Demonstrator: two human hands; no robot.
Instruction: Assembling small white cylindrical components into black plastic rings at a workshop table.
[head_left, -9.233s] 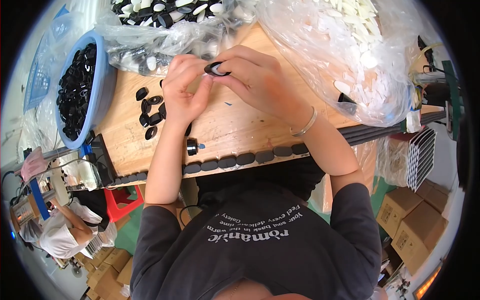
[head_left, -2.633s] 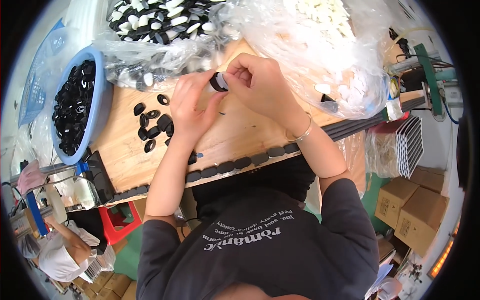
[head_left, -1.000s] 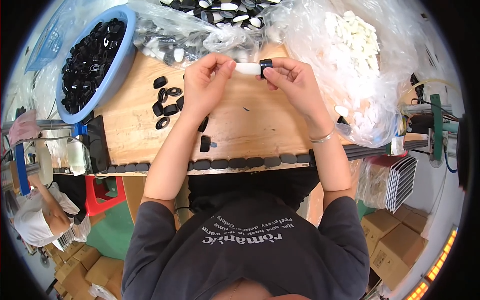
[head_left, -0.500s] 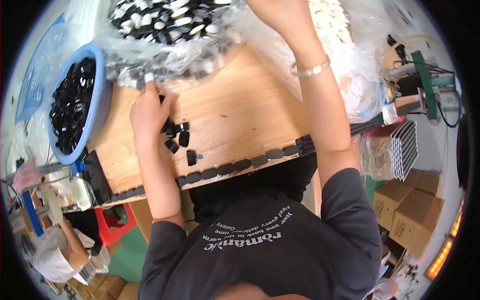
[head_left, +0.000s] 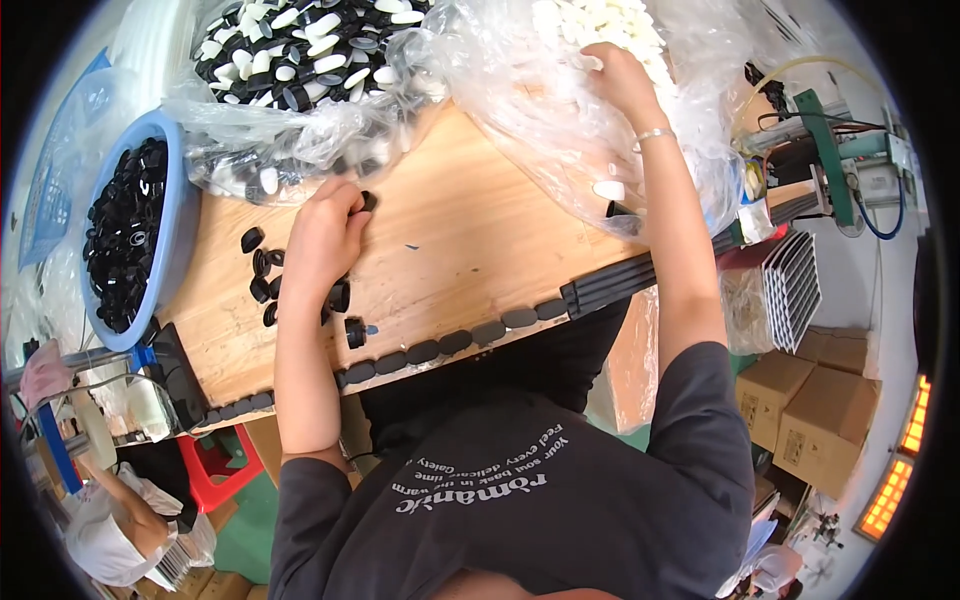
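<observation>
My left hand [head_left: 326, 235] is over the wooden table, fingers curled round a small round black cap [head_left: 369, 201]. Several loose black caps [head_left: 262, 263] lie beside and partly beneath its wrist. At the near edge of the white-piece pile, my right hand [head_left: 625, 88] pinches a small white piece [head_left: 592, 63]. That pile of white pieces [head_left: 610, 25] rests on clear plastic. By my right forearm lies a white rounded piece [head_left: 608, 190] next to a black part [head_left: 619, 209]. A heap of assembled-looking black and white pieces [head_left: 320, 50] fills a clear plastic bag beyond my left hand.
A blue basin [head_left: 178, 215] full of black caps stands at the left. Dark oval pads [head_left: 455, 342] line the front edge of the wooden table [head_left: 480, 240]. Cardboard boxes [head_left: 825, 425] are stacked at right. Another person [head_left: 125, 530] sits at lower left near a red stool [head_left: 215, 470].
My left hand has shifted right, uncovering loose caps to its left. My right hand has come down from the upper edge into full view with a white piece. The whole view has shifted slightly.
</observation>
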